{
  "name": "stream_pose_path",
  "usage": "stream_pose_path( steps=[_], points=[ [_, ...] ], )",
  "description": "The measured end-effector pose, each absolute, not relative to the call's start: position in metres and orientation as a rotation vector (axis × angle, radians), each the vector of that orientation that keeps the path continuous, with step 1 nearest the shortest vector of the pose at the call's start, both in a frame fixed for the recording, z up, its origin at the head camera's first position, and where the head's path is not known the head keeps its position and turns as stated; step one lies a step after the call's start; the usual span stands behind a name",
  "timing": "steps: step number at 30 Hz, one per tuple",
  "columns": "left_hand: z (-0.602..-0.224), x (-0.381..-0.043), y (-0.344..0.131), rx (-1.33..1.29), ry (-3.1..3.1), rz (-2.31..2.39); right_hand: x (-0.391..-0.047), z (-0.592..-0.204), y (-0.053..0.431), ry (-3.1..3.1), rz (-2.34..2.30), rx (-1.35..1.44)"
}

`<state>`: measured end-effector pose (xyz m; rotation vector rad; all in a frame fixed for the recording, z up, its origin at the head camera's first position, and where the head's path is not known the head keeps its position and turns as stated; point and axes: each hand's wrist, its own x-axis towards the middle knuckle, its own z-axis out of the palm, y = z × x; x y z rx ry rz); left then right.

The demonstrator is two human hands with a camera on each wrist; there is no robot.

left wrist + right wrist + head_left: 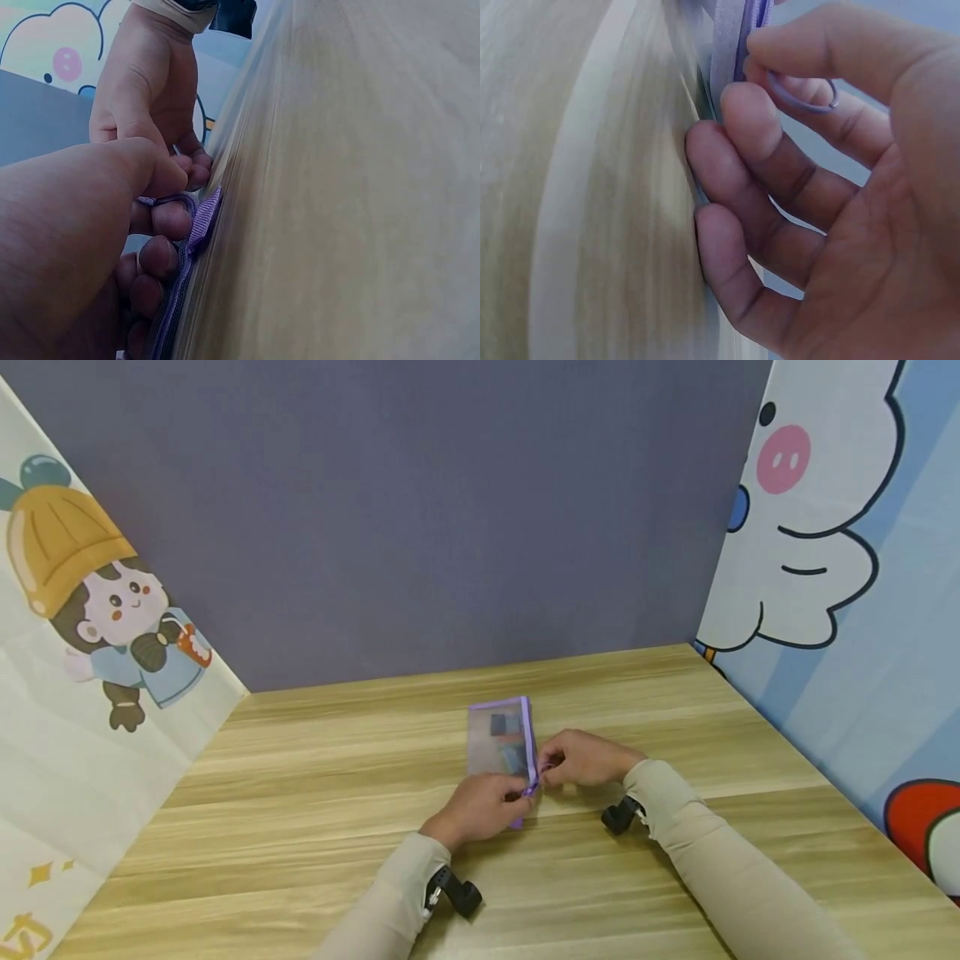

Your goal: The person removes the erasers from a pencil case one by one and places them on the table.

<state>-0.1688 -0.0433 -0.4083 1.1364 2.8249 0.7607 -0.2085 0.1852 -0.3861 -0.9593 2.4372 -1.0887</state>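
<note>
A see-through zipper pouch (483, 739) with purple edging lies on the table, small dark and coloured items showing through it. Its zipper runs down the right side. My left hand (480, 808) pinches the zipper edge near the pouch's lower right corner. In the left wrist view, a ribbed purple tab (204, 219) sticks out beyond those fingers. My right hand (588, 757), just right of that corner, pinches the zipper pull between thumb and forefinger. A thin purple ring (832, 107) on the pull loops over the forefinger in the right wrist view. The other right fingers curl loosely near the tabletop.
The wood-grain table (315, 827) stretches out on both sides of the pouch. A grey-purple panel (450, 527) rises along its far edge. Cartoon-printed panels (45, 710) stand at left and right. Each wrist carries a small black camera (619, 816).
</note>
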Motion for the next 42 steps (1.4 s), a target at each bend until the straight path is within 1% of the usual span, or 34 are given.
stream_pose_path(
  steps=[7, 19, 42],
  points=[
    [-0.410, -0.169, -0.044, 1.146, 2.832, 0.756, -0.213, -0.390, 0.189, 2.430, -1.137, -1.001],
    [-0.410, -0.168, -0.045, 1.144, 2.830, 0.773, -0.218, -0.394, 0.189, 2.506, -1.153, -0.981],
    [-0.406, -0.172, -0.046, 1.127, 2.804, 0.748, -0.221, -0.393, 0.192, 2.541, -1.169, -0.875]
  ],
)
